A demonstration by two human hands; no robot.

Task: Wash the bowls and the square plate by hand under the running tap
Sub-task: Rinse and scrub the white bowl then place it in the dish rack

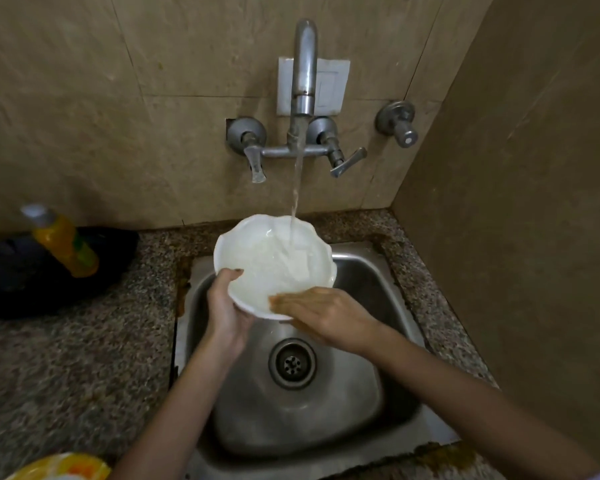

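A white bowl (274,258) with a scalloped rim is held over the steel sink (361,278), tilted toward me. Water from the tap (305,74) streams into its far side. My left hand (227,306) grips the bowl's near left rim, thumb inside. My right hand (321,313) lies flat with its fingers inside the bowl's near edge, blurred by motion. No square plate is in view.
A yellow bottle (65,242) stands on a dark object (32,282) on the speckled counter at left. A yellow-patterned dish (63,467) shows at the bottom left edge. Walls close in behind and at right. The sink drain (292,363) is uncovered.
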